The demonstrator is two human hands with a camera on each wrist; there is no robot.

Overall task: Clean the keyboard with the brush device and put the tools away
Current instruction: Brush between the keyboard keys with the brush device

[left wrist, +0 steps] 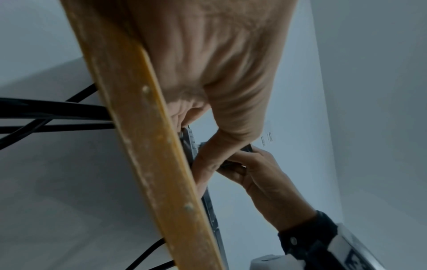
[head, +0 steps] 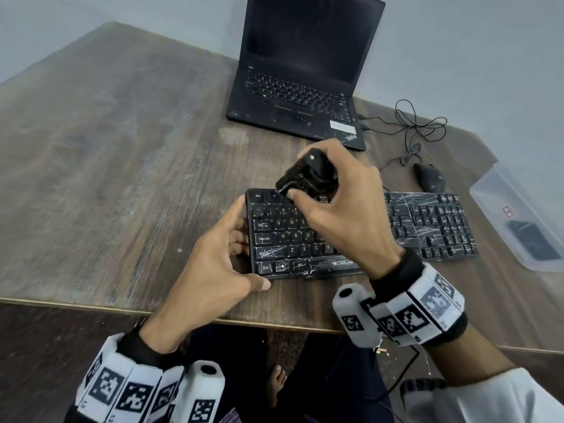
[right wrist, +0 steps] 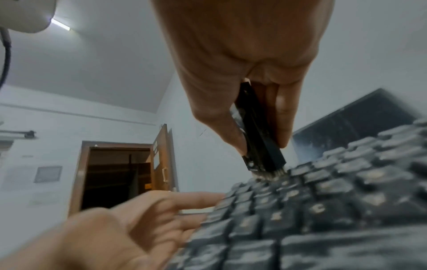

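Observation:
A black keyboard, streaked with white marks, lies near the table's front edge. My right hand grips a black brush device over the top-left key row. In the right wrist view the brush device is pinched between thumb and fingers, and its bristles touch the keys of the keyboard. My left hand braces the keyboard's left end, with straight fingers on the side edge and the thumb at the front corner. The left wrist view shows the table edge and both hands from below.
An open black laptop stands behind the keyboard. A black mouse with a coiled cable lies at the back right. A clear plastic box holding a dark item sits at the far right. The table's front edge is close.

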